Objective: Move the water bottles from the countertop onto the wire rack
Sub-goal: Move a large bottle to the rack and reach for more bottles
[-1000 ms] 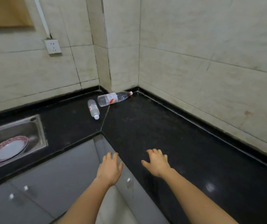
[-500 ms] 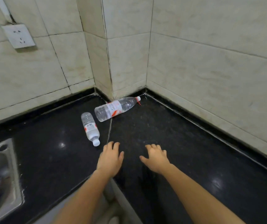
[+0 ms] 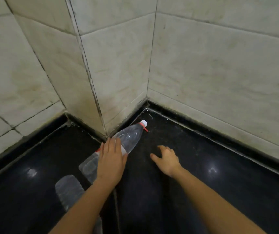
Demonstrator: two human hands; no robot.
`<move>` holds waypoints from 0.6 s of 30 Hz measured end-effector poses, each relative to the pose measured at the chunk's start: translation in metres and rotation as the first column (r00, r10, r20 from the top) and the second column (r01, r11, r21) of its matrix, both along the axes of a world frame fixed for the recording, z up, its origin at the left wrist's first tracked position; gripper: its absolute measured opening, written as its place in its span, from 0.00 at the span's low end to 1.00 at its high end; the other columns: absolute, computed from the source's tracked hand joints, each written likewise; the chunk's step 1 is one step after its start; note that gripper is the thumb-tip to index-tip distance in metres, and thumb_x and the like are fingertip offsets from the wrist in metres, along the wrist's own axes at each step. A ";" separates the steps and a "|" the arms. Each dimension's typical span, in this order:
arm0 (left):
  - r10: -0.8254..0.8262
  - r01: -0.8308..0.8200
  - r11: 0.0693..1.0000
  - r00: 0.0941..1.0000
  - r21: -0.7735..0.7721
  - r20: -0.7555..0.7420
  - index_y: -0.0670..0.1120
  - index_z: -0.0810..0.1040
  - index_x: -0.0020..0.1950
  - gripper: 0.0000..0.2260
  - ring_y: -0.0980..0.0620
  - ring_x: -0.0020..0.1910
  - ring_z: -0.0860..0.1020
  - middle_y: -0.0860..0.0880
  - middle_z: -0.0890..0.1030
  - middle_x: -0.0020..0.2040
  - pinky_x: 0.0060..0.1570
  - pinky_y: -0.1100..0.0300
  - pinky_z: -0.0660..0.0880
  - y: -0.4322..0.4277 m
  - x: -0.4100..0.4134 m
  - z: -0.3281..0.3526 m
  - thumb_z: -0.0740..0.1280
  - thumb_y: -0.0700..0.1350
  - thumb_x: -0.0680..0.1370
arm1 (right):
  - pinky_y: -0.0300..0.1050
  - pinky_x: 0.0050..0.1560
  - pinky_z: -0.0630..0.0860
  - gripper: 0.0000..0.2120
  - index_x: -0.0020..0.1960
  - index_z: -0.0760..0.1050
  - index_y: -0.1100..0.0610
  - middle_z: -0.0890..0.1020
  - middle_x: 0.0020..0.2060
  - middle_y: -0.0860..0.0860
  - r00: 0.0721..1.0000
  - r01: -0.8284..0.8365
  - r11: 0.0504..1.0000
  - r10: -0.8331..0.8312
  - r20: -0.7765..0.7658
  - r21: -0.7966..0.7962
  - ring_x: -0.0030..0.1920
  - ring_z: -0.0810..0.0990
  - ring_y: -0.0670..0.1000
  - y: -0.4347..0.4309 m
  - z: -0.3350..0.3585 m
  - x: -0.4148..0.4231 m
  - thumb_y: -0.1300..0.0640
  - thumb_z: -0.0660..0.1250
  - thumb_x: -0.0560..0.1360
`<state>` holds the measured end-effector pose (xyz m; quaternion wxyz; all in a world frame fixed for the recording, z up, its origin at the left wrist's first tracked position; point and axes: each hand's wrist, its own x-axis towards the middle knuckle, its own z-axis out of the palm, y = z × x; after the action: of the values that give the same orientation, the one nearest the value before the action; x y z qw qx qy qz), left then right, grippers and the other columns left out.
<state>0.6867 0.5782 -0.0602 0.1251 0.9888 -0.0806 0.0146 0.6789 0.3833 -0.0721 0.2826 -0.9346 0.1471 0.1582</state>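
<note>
The left hand (image 3: 111,160) rests flat-fingered on the clear plastic white-capped water bottle (image 3: 130,137), likely to grasp it, while the right hand (image 3: 167,160) hovers relaxed, empty.

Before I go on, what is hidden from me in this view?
Wire rack: outside the head view's edges.
Large water bottle: label and middle under the left hand.
Small water bottle: near end behind the left forearm.
Right hand: contact with the countertop unclear from above.
</note>
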 end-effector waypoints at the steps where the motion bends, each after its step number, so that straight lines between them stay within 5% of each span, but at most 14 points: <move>1: 0.002 -0.002 1.000 1.000 -0.002 -0.030 0.41 0.59 0.75 0.28 0.43 0.74 0.60 0.41 0.63 0.74 0.74 0.48 0.53 0.005 0.009 -0.002 0.61 0.52 0.79 | 0.55 0.68 0.66 0.28 0.72 0.66 0.56 0.72 0.67 0.55 1.000 0.027 0.999 -0.027 0.011 0.017 0.68 0.68 0.56 0.002 -0.002 0.014 0.43 0.62 0.77; 4: -0.002 -0.006 0.996 0.996 -0.086 -0.092 0.45 0.51 0.77 0.29 0.47 0.76 0.54 0.46 0.55 0.78 0.74 0.55 0.49 0.014 0.020 -0.017 0.55 0.56 0.81 | 0.55 0.67 0.68 0.26 0.70 0.68 0.58 0.74 0.65 0.57 0.992 0.098 0.992 -0.103 0.068 0.077 0.67 0.70 0.58 0.008 -0.008 0.054 0.44 0.61 0.78; 13: -0.028 0.013 0.979 0.997 -0.204 -0.069 0.47 0.54 0.77 0.30 0.51 0.76 0.55 0.49 0.57 0.77 0.71 0.62 0.44 0.015 0.024 -0.028 0.59 0.56 0.79 | 0.49 0.58 0.73 0.23 0.56 0.78 0.64 0.81 0.54 0.60 0.912 0.385 0.816 -0.408 -0.044 0.430 0.56 0.79 0.59 0.030 -0.027 0.146 0.44 0.61 0.78; 18: -0.058 0.034 0.983 0.990 -0.182 -0.125 0.48 0.53 0.77 0.32 0.51 0.72 0.58 0.50 0.59 0.76 0.70 0.59 0.57 0.019 0.034 -0.014 0.62 0.57 0.78 | 0.45 0.42 0.69 0.23 0.58 0.76 0.64 0.77 0.47 0.56 0.892 0.447 0.761 -0.419 -0.169 0.471 0.39 0.73 0.51 0.017 -0.030 0.148 0.45 0.65 0.77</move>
<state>0.7204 0.5968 -0.0737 0.2192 0.9701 -0.0935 -0.0454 0.8272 0.4000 -0.1025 0.5383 -0.7655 0.3207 0.1461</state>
